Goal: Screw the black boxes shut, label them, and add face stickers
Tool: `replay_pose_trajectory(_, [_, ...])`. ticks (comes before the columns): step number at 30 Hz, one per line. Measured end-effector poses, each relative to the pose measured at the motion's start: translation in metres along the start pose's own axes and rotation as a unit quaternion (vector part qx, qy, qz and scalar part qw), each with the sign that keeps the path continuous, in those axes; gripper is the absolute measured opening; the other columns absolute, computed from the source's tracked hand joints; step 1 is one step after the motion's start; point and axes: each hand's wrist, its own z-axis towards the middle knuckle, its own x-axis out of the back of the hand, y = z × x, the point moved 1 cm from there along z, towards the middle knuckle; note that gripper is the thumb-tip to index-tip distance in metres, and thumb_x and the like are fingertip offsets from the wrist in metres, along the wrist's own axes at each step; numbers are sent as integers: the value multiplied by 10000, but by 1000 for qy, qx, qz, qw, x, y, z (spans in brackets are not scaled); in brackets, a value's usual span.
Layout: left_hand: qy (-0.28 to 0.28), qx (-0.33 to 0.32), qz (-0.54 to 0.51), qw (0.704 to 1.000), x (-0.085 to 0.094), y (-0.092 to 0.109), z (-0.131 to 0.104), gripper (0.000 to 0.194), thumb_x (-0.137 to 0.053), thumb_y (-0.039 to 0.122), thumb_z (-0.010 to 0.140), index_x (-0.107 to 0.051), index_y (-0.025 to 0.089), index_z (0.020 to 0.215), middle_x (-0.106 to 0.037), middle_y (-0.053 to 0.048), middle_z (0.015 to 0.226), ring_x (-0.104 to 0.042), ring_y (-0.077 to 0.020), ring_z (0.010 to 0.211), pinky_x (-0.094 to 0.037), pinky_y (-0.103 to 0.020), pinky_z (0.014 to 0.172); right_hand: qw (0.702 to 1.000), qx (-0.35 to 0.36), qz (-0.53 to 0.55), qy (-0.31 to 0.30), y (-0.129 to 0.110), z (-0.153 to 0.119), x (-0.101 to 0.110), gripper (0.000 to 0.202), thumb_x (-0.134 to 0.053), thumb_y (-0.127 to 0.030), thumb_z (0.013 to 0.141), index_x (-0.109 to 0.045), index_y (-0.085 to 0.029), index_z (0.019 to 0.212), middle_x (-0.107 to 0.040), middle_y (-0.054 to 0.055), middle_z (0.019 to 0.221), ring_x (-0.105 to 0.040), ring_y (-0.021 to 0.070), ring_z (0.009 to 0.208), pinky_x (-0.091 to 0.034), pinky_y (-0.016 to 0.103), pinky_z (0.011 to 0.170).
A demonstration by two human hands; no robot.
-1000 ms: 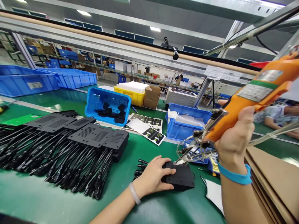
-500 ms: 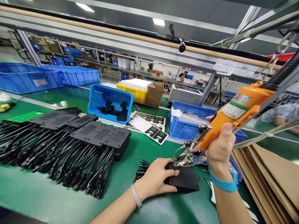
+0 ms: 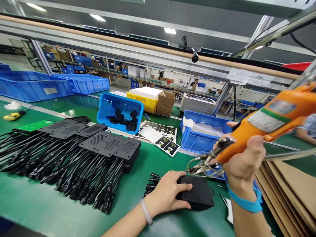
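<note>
My left hand grips the near left part of a black box, its fingers spread over the top and side. Short black cable connectors stick out at the box's left. My right hand is wrapped round an orange power screwdriver, which is tilted with its metal tip end down to the left. That tip end is over the far left edge of the box; whether it touches cannot be made out.
Black boxes with cables lie in a row on the left. Behind are a light blue basket of black pieces, printed sheets and a blue bin. Cardboard sheets stand at the right. A person's arm shows far right.
The screwdriver has tilted further over to the right, and my right hand has shifted right with it. My left hand stays on the box. The whole view has shifted slightly.
</note>
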Motion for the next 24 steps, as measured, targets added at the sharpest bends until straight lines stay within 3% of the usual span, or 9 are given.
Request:
replay_pose_trajectory(4, [-31, 7, -5, 999, 7, 0, -1, 603, -689, 656, 809, -641, 321, 1308, -514, -174, 1432, -461, -352, 1361, -331, -583, 1134, 997, 70, 28, 20, -27, 24, -19, 478, -441, -593, 925, -719, -205, 933, -493, -4, 555, -500, 140, 429, -430, 272, 370])
replay_pose_trajectory(7, [-58, 21, -6, 998, 13, 0, 0, 607, -674, 666, 814, -606, 373, 1341, -587, -145, 1338, -488, -336, 1340, -297, -592, 1150, 994, 101, 32, 25, -28, 34, -30, 474, -451, -568, 937, -729, -185, 926, -476, -14, 505, -494, 133, 410, -423, 256, 360])
replay_pose_trajectory(15, [-75, 27, -11, 997, 18, 0, 0, 600, -639, 675, 828, -569, 413, 1364, -639, -95, 1309, -498, -333, 1337, -268, -610, 1152, 999, -17, 25, -19, 8, 7, -36, 489, -465, -619, 918, -710, -214, 1043, -547, -21, 553, -467, 121, 348, -392, 250, 293])
replay_pose_trajectory(24, [-64, 10, -17, 998, 13, -2, 2, 615, -676, 649, 809, -592, 373, 1353, -512, -104, 1485, -468, -322, 1367, -279, -569, 1163, 998, -34, 21, -53, 27, -5, -36, 451, -531, -650, 872, -656, -217, 899, -548, -42, 535, -494, 123, 340, -404, 242, 289])
